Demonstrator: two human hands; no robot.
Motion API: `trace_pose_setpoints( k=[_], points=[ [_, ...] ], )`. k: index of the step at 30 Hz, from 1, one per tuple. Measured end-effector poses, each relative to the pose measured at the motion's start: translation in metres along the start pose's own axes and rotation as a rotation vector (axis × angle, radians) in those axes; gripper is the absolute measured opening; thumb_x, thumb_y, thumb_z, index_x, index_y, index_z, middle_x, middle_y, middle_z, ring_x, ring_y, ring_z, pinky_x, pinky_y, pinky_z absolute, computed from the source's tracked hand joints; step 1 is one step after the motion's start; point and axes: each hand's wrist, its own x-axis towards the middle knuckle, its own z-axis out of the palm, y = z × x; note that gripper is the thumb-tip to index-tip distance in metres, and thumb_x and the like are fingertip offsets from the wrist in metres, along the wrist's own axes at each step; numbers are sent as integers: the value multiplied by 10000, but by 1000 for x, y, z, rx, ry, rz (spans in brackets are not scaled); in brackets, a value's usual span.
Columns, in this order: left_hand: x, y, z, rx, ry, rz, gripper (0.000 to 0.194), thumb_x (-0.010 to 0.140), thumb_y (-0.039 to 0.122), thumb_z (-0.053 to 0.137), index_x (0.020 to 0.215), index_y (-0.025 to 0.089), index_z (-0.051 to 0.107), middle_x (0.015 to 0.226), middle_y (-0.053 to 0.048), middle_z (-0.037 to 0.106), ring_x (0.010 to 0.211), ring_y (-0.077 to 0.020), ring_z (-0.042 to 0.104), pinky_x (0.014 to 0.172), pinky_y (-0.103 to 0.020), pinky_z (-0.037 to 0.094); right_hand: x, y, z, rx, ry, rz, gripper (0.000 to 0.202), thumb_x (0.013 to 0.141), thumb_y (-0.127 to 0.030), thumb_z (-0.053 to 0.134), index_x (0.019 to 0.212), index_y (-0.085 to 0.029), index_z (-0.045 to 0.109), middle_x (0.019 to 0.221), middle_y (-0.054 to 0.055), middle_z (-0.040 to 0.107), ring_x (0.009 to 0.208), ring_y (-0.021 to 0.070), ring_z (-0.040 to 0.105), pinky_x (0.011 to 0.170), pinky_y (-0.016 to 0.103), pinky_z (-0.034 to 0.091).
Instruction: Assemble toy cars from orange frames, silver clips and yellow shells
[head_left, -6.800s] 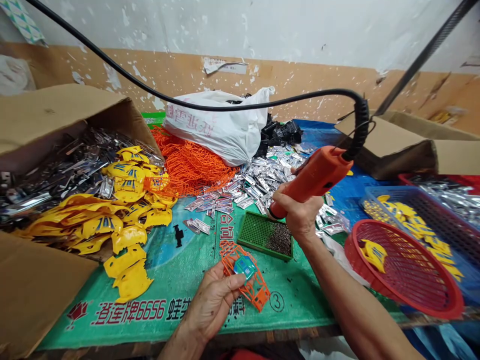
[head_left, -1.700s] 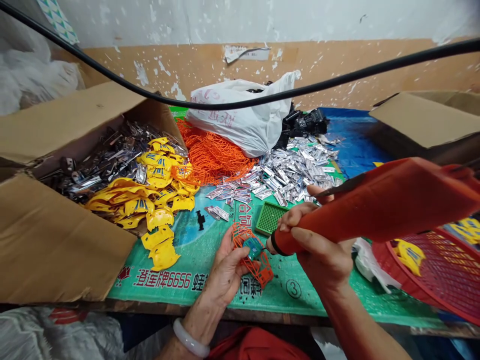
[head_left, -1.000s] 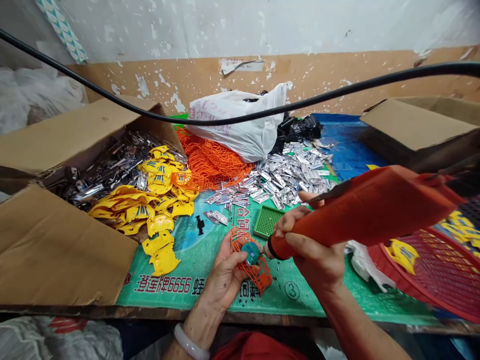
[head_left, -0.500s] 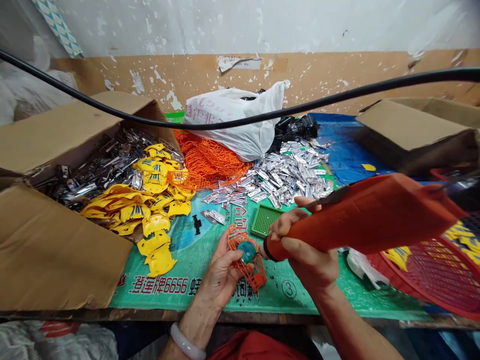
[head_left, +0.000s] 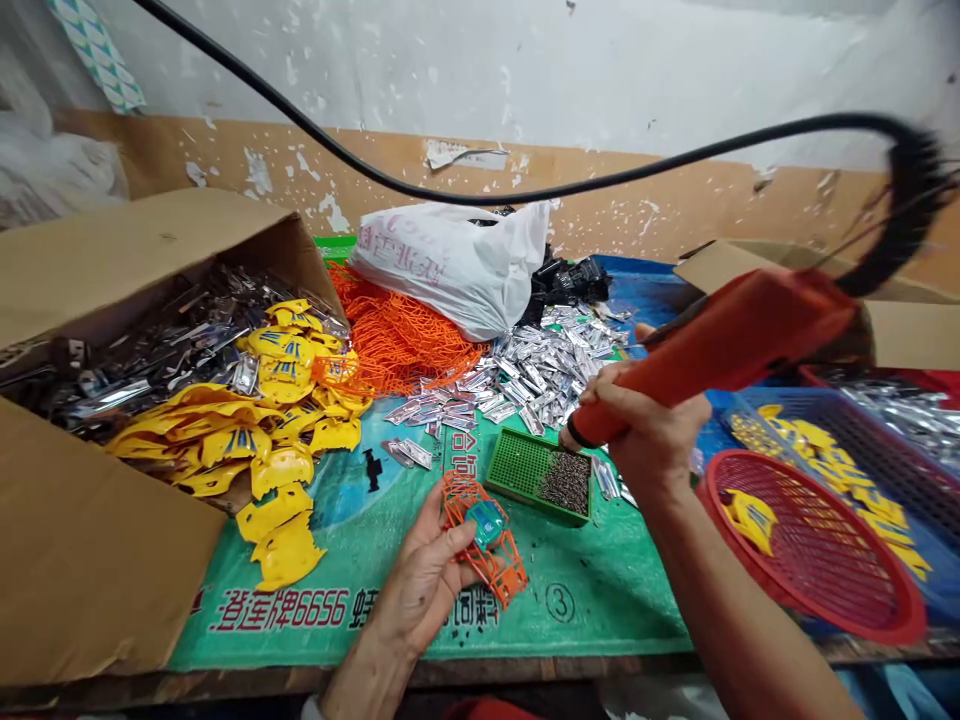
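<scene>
Frame (head_left: 508,584) in orange, just one, is being pinched between thumb and fingers of the left hand (head_left: 420,580), one teal piece (head_left: 489,522) being held at the thumb's tip. One red power tool (head_left: 720,345) is being gripped by the right hand's (head_left: 649,430) wrapped fingers. Beyond the left fingers, small screws (head_left: 568,484) are being held in one green tray (head_left: 517,462); right of the right fingers, one yellow part (head_left: 750,520) is being held by one red basket (head_left: 832,565).

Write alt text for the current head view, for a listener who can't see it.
The left hand holds an orange frame with a teal part on it, while the right hand points a red power tool at the screws in a green tray. Yellow shells lie left, a red basket right.
</scene>
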Motion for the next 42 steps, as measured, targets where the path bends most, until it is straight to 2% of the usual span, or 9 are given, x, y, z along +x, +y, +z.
trace_pose_setpoints(
  k=[5, 11, 19, 29, 40, 42],
  points=[
    [-1, -1, 0, 41, 3, -5, 653, 755, 152, 693, 1335, 284, 422, 1175, -74, 599, 856, -208, 663, 710, -393, 585, -1, 26, 2, -43, 67, 35, 128, 556, -173, 726, 598, -174, 605, 596, -25, 590, 514, 124, 527, 525, 299, 463],
    [0, -1, 1, 61, 19, -27, 601, 745, 148, 702, 1294, 253, 482, 1134, -81, 632, 871, -210, 667, 667, -324, 584, -1, 38, 4, -58, 101, 33, 145, 534, -181, 733, 606, -177, 607, 591, -34, 600, 511, 129, 540, 531, 303, 470],
    [5, -5, -3, 52, 16, -61, 356, 764, 164, 695, 1106, 154, 598, 1002, -82, 660, 818, -175, 645, 638, -280, 576, 1, 44, 2, -63, 109, 33, 161, 518, -175, 739, 610, -173, 607, 575, -39, 597, 515, 132, 546, 555, 308, 471],
    [5, -5, -3, 20, 57, -46, 355, 742, 156, 714, 1084, 167, 617, 1001, -71, 675, 800, -171, 650, 626, -291, 590, 1, 50, -1, -76, 98, 48, 192, 530, -196, 745, 670, -168, 616, 616, -32, 607, 534, 134, 549, 562, 310, 475],
    [3, -3, 0, 12, 27, -73, 394, 771, 100, 664, 1148, 175, 576, 1023, -69, 680, 820, -181, 669, 684, -315, 580, 2, 49, 0, -26, 56, 14, 265, 525, -194, 759, 747, -177, 616, 602, -48, 624, 523, 137, 561, 575, 325, 489],
    [3, -3, 0, 24, 15, -84, 416, 778, 109, 659, 1177, 166, 554, 1026, -85, 680, 831, -202, 676, 705, -337, 577, 3, 50, -1, -14, 43, 4, 257, 517, -184, 764, 726, -178, 614, 595, -51, 627, 527, 136, 566, 620, 342, 502]
  ],
)
